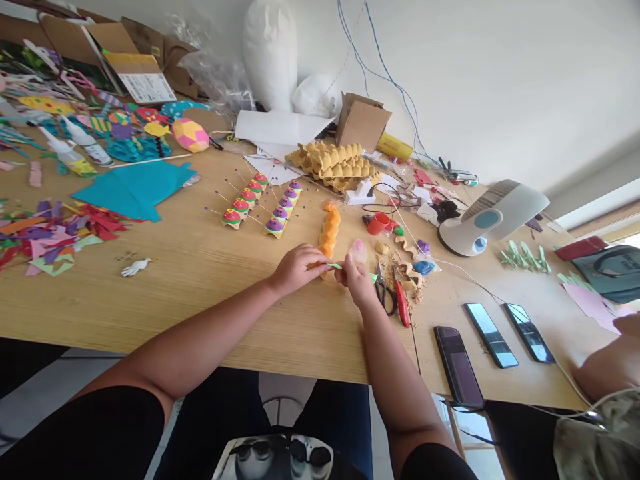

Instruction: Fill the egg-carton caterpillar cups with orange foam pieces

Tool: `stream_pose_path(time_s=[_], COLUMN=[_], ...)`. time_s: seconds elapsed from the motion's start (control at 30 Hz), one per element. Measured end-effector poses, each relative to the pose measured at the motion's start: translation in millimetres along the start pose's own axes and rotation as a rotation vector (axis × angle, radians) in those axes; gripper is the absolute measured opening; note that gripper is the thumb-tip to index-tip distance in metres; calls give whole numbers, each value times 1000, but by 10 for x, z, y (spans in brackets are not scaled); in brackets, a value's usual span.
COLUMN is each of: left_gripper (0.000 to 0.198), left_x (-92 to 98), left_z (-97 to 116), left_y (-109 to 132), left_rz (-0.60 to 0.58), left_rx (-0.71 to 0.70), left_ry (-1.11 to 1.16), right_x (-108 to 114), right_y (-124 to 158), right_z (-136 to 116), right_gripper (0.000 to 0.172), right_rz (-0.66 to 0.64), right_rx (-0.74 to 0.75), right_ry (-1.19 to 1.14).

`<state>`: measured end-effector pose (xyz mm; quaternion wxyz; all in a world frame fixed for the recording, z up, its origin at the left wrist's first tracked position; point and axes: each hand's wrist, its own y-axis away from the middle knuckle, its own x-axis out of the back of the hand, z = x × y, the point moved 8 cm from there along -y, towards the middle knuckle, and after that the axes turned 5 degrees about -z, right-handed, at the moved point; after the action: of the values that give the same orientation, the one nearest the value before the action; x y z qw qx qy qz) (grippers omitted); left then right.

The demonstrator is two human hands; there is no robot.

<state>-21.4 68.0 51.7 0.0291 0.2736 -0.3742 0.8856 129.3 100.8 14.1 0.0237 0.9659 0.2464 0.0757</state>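
My left hand (300, 268) and my right hand (356, 279) meet over the table, close to its front edge. A thin light-green piece (335, 266), its material unclear, is pinched between their fingertips. Just beyond the hands lies an egg-carton strip (329, 230) covered in orange, its near end partly hidden by my fingers. Black-handled scissors (384, 293) and a red-handled cutter (401, 301) rest to the right of my right hand. Farther off stand two decorated egg-carton strips, one red and green (245, 199), the other purple and green (283, 210), with pins sticking out.
Paper scraps (55, 233), a blue sheet (137, 190) and glue bottles (87, 141) occupy the left. Stacked egg cartons (333, 163) are at the back. A white fan (493, 217) and several phones (493, 335) lie rightward. Another person's arm (613, 360) shows at the right edge.
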Motion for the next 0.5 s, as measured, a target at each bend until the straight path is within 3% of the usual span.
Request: stream_pose_path(time_s=[0.07,0.3,0.5], left_gripper=[19,24,25], left_x=[33,101,106], left_z=[-24,-35,-10], left_y=[0,-2,-11], left_rz=[22,16,-15], left_rx=[10,16,3], left_ry=[-8,-75,-78], right_x=[1,13,61], right_y=[-8,-29,-28], right_z=[23,35,36], right_gripper=[76,49,50], right_rz=[1,19,70], right_rx=[-37,10,46], right_ry=[-64,-116,7])
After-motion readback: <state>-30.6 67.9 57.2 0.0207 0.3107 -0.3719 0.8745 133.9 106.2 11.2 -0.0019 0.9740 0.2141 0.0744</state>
